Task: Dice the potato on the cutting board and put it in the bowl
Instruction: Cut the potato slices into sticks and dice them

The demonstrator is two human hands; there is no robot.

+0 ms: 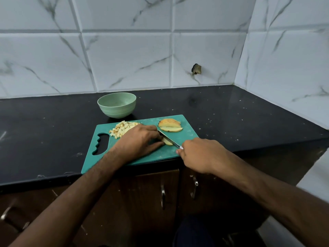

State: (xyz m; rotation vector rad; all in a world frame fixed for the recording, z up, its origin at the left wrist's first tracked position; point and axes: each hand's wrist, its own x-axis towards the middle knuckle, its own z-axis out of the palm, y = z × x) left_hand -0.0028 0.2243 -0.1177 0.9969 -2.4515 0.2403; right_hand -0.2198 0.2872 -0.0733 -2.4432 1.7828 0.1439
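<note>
On the dark worktop (53, 125) the teal cutting board (99, 157) lies with its handle slot to the left, and the job looks partly done: a heap of diced potato (121, 130) sits at the board's far left corner, just in front of the pale green bowl (116, 106), which stands off the board and shows nothing inside from this angle, so the transfer seems still to come. Next rightward, the left hand (140, 141) is curled down over a potato piece (167, 141) near the board's middle, fingers pinning it; only a pale sliver shows, its long axis apparently running toward the near right. The knife (169, 139) crosses that piece, blade slanting from far left to near right, its handle clenched in the right hand (201, 154) at the board's near right edge. Behind it, the sliced potato stack (170, 125) waits uncut near the far right corner, leaning, long axis left to right.
</note>
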